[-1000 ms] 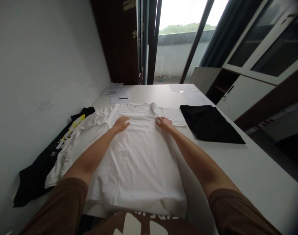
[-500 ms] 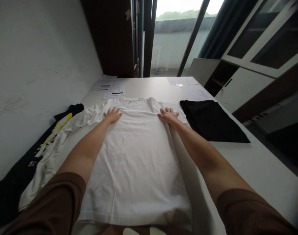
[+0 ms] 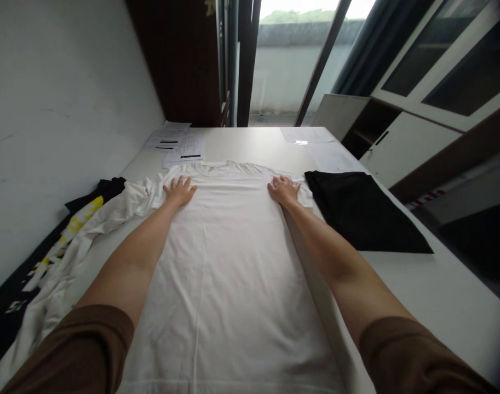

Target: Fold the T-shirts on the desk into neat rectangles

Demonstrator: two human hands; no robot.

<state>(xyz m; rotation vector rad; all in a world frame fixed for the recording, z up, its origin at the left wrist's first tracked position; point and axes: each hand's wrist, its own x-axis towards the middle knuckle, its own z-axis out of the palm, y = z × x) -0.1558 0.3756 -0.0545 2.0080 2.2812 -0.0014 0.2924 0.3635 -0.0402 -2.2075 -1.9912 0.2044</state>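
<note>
A white T-shirt (image 3: 237,262) lies spread on the white table (image 3: 401,295), its neckline at the far end and its hem toward me. My left hand (image 3: 179,191) rests flat on the shirt's upper left, fingers spread. On the upper right, by the sleeve, my right hand (image 3: 283,190) presses down with fingers apart. Neither hand grips the cloth. Faint creases run across the chest between them and lengthwise down the body.
Folded black cloth (image 3: 360,210) lies right of the shirt. Along the wall at left are a crumpled white garment (image 3: 81,232) and a black garment with yellow marks (image 3: 32,268). Printed papers (image 3: 186,149) lie at the far left, and more sheets (image 3: 329,156) at the far right.
Both hands have slid slightly apart on the shirt. The cloth around the neckline and right shoulder looks flatter. The camera view has shifted a little.
</note>
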